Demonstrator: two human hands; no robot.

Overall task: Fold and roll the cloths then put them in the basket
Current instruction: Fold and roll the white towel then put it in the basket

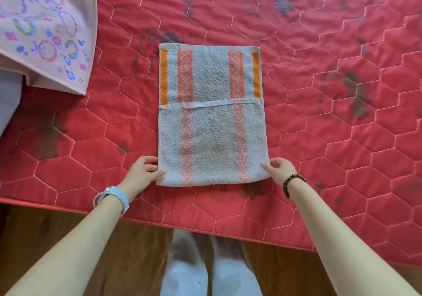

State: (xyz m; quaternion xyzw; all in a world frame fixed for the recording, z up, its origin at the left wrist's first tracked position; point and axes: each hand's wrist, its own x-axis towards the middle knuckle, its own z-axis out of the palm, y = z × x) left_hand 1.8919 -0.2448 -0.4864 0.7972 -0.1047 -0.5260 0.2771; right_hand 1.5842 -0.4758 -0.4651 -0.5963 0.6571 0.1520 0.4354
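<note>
Down at the near edge I've got both hands on the job: my left hand (pixel 142 170) pinches the near left corner of the striped towel (pixel 211 115), fingers curled in with the thumb on top, and my right hand (pixel 279 166) does the same on the near right corner, thumb laid on the terry and the other fingers tucked at the edge. So both are closed lightly on cloth, not gripping hard. The towel lies flat on the red quilted mattress (pixel 331 124), already folded once, its near flap ending in a hem across the middle with the orange-striped half showing beyond. I read this as the start of the roll, or one more fold. The risk: if one hand leads, the roll goes crooked and cones out; the loose hem could also shift, and the top layer may slide on the one under it. Farther off to the left, a pink patterned cloth (pixel 45 28) hangs over something at the corner, well apart from the towel. Count: one towel, one pink cloth, two hands, a watch on the left wrist, a bead bracelet on the right. No basket in view.
</note>
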